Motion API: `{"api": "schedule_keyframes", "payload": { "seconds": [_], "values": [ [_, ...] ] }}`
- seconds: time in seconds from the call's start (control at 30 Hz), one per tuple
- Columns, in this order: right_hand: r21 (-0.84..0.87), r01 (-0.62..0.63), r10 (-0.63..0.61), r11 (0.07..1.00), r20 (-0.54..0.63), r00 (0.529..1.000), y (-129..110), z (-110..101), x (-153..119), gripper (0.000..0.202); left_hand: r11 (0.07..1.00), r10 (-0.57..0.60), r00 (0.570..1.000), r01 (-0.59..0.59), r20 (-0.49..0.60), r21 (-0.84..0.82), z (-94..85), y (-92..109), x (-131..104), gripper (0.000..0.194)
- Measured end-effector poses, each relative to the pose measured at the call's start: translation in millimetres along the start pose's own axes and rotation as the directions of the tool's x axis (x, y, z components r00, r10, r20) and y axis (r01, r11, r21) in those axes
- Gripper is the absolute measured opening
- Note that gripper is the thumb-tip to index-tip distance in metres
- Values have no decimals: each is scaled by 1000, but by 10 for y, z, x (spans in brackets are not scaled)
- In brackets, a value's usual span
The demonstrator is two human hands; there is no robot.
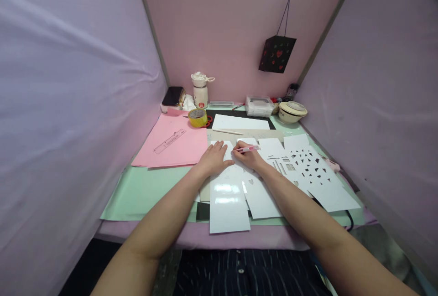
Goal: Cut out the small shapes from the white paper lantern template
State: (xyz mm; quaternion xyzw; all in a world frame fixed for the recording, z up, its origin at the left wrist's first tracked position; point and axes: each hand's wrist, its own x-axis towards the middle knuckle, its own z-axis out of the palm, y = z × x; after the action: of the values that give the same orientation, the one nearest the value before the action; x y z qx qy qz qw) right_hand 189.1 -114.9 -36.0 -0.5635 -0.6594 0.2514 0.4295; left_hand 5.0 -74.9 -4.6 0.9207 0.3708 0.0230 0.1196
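A long glossy white sheet (228, 214) lies lengthwise before me, its near end reaching past the table edge. My left hand (216, 158) rests flat on its far part, fingers spread. Close on the right, my right hand (247, 155) grips a slim pink-and-white pen-like tool (249, 148), its tip toward the sheet. That tip is too small to make out. Under my right forearm lie further white sheets (267, 202) with cut-out hearts, bars and a small window shape. Farther right, another white sheet (313, 166) has many small angular holes.
Pink paper (181, 148) with a clear ruler (170, 141) lies left. Behind are yellow tape (197, 117), red-handled scissors (208, 122), a white stick (227, 132), a bottle (200, 93), a clear box (259, 106) and a lidded bowl (291, 112). A black paper lantern (278, 54) hangs above.
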Motion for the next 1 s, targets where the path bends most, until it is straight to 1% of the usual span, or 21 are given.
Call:
{"api": "schedule_keyframes", "payload": {
  "seconds": [0.4,0.63,1.0],
  "values": [
    [-24,20,-20,1000,10,1000,2,5,-8,8,1000,-9,1000,9,11,9,-12,12,-4,66],
    [-37,32,-32,999,21,999,-11,-7,-6,8,1000,-9,1000,9,2,14,33,-14,22,67],
    [-44,-3,3,999,8,1000,-45,11,-1,7,1000,-12,1000,11,12,20,26,-9,24,66]
  ]
}}
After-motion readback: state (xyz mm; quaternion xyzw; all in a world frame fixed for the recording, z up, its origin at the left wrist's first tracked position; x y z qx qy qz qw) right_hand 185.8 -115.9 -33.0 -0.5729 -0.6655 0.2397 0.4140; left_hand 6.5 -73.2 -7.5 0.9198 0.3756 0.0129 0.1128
